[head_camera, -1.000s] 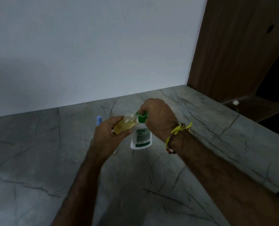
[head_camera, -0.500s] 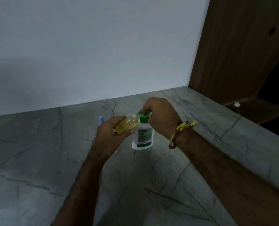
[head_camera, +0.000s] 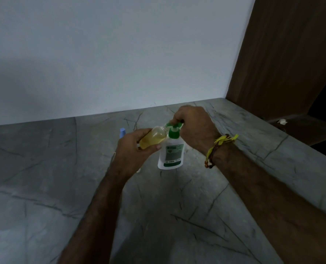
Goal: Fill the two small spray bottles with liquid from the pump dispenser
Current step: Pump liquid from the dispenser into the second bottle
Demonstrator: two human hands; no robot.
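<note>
While my left hand (head_camera: 133, 149) grips 1 small spray bottle (head_camera: 152, 137) at frame centre, tilted with its mouth at the spout, my right hand (head_camera: 193, 125) curls its fingers (head_camera: 177, 119) on the pump dispenser (head_camera: 171, 151) standing on the counter (head_camera: 44, 168).

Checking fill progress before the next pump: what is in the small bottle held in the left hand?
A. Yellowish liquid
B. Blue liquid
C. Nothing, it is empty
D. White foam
A: the small bottle, tilted in the left hand with its mouth at the green pump dispenser nozzle, shows yellowish liquid through its clear wall.
</note>
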